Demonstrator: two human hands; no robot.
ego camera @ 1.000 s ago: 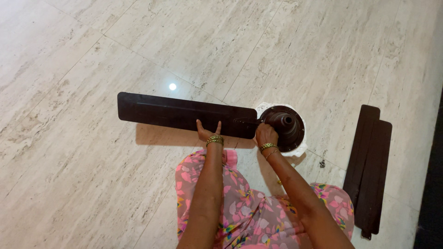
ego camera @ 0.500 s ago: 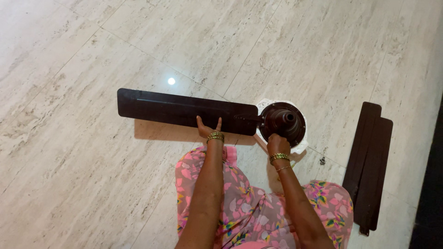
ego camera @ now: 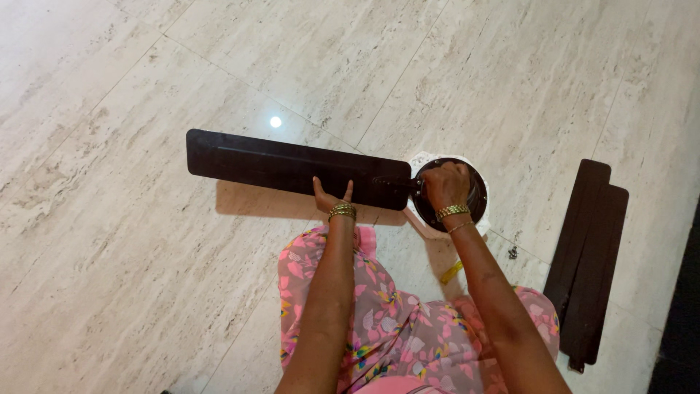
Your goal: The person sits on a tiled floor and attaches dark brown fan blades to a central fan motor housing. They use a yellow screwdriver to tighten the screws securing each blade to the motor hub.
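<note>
A long dark brown fan blade (ego camera: 292, 168) is held level above the pale floor, its right end meeting a round dark fan motor (ego camera: 474, 191) that rests on a white piece (ego camera: 420, 159). My left hand (ego camera: 329, 197) grips the blade's near edge from below, thumb and finger showing over the edge. My right hand (ego camera: 445, 186) lies on top of the motor, fingers curled over its centre and hiding the hub. Both wrists carry gold bangles.
Two more dark blades (ego camera: 587, 255) lie stacked on the floor at the right. A small dark screw or fitting (ego camera: 512, 253) sits on the floor near them, and a yellow object (ego camera: 451, 272) shows by my knee. My patterned pink clothing (ego camera: 394, 328) fills the bottom centre.
My right hand has moved from the blade's joint, round the motor's near rim, up onto the top of the motor. The left hand has stayed on the blade's edge.
</note>
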